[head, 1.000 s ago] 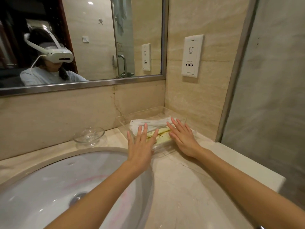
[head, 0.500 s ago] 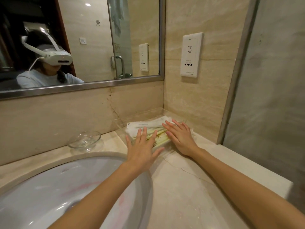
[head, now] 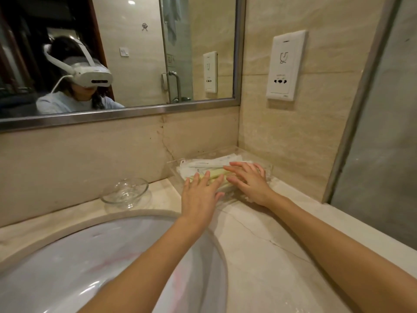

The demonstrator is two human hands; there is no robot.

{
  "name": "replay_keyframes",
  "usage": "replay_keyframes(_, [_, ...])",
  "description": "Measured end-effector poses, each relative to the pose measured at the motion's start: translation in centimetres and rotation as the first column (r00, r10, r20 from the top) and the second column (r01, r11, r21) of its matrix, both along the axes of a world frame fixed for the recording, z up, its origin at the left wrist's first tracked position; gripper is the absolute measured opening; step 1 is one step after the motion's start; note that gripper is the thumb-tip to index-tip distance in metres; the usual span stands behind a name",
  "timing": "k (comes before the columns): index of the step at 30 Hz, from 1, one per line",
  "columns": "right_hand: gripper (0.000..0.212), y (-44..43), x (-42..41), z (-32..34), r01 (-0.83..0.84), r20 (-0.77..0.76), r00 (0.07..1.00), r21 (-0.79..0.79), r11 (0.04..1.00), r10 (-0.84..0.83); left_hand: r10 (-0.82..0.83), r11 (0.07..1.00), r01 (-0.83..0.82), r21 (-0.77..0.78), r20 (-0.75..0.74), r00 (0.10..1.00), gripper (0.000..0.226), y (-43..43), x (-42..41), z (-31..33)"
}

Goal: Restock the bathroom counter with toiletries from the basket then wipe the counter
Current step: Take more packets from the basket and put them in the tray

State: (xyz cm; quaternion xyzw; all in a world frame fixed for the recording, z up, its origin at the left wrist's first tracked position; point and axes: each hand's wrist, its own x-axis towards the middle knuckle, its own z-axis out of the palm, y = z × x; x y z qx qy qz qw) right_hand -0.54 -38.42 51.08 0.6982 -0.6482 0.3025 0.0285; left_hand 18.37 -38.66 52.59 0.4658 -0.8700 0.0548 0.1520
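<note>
A clear plastic tray (head: 267,169) stands in the back right corner of the beige marble counter (head: 259,249). It holds white and pale yellow toiletry packets (head: 203,164) lying flat. My left hand (head: 199,196) reaches to the tray's near left edge with its fingers straight, their tips over the yellow packets. My right hand (head: 250,181) lies flat on the packets at the tray's right side, fingers spread and straight. Neither hand grips anything. No basket or cloth is in view.
A small clear glass dish (head: 125,193) sits on the counter left of the tray. The white oval sink (head: 94,267) fills the lower left. A mirror (head: 135,53) and a wall socket plate (head: 285,65) hang above. The counter's right edge drops off beside a grey wall.
Both hands have shifted slightly further over the packets in the tray, staying flat. The camera has moved a little, so the tray sits lower and more central.
</note>
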Motion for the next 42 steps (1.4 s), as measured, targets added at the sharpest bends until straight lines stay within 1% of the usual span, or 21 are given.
replay_keyframes(3, [0.072,0.5,-0.9,0.9,-0.087,0.006,0.996,0.117,0.989,0.087,-0.008,1.000,0.008,0.020,-0.021,1.000,0.051,0.0,0.0,0.2])
replay_keyframes(5, [0.066,0.6,-1.3,1.2,-0.101,0.011,0.995,0.169,0.980,0.101,-0.011,1.000,0.012,0.027,-0.039,0.999,0.051,0.0,0.0,0.3])
replay_keyframes(8, [0.059,0.5,-1.5,1.0,-0.100,0.023,0.995,0.149,0.984,0.097,-0.013,0.999,0.015,0.039,-0.058,0.998,0.051,-0.2,0.0,0.4])
replay_keyframes(12, [0.058,0.4,-0.9,0.6,-0.062,0.035,0.998,0.073,0.995,0.060,0.009,0.999,-0.006,0.032,-0.081,0.997,0.047,-0.1,-0.2,0.1])
replay_keyframes(14, [0.058,0.5,-0.8,0.7,-0.048,0.046,0.998,0.063,0.997,0.045,0.015,0.999,-0.012,0.035,-0.086,0.996,0.047,-0.1,-0.3,0.1])
replay_keyframes(19, [0.060,0.6,-0.5,1.2,-0.053,0.043,0.998,0.101,0.993,0.049,0.019,0.998,-0.013,0.060,-0.093,0.995,0.047,0.0,-0.4,0.4])
replay_keyframes(21, [0.059,0.8,-1.1,1.6,-0.102,0.038,0.995,0.147,0.984,0.097,0.003,0.999,0.000,0.041,-0.075,0.997,0.051,0.1,-0.2,0.3])
replay_keyframes(23, [0.060,1.1,-2.4,2.1,-0.172,0.074,0.984,0.194,0.966,0.160,-0.016,0.999,0.018,0.032,-0.056,0.998,0.056,0.1,0.0,0.2])
replay_keyframes(25, [0.062,1.4,-3.9,2.3,-0.186,0.088,0.981,0.204,0.961,0.172,-0.020,0.999,0.021,0.027,-0.042,0.999,0.058,-0.1,0.2,0.3])
replay_keyframes(31, [0.063,1.0,-5.6,1.2,-0.138,0.038,0.990,0.123,0.983,0.134,0.011,1.000,-0.011,0.021,-0.031,0.999,0.057,0.0,-0.4,0.2])
replay_keyframes(34, [0.059,1.6,-5.2,1.5,-0.073,-0.016,0.997,0.104,0.992,0.075,0.023,0.999,-0.023,0.030,-0.030,0.999,0.057,0.2,-0.4,0.3])
replay_keyframes(37, [0.055,2.3,-4.1,1.6,0.035,-0.078,0.997,0.060,0.998,-0.030,0.046,0.996,-0.044,0.073,-0.031,0.998,0.057,0.7,-0.6,0.6])
replay_keyframes(40, [0.042,3.9,-3.4,2.3,0.108,-0.039,0.994,0.053,0.993,-0.106,0.049,0.992,-0.046,0.115,-0.032,0.998,0.058,2.1,-0.8,1.1])
replay_keyframes(42, [0.030,5.9,-3.2,3.2,0.115,0.029,0.993,0.077,0.990,-0.118,0.013,0.992,-0.001,0.130,-0.091,0.996,0.051,4.1,-0.7,1.4])
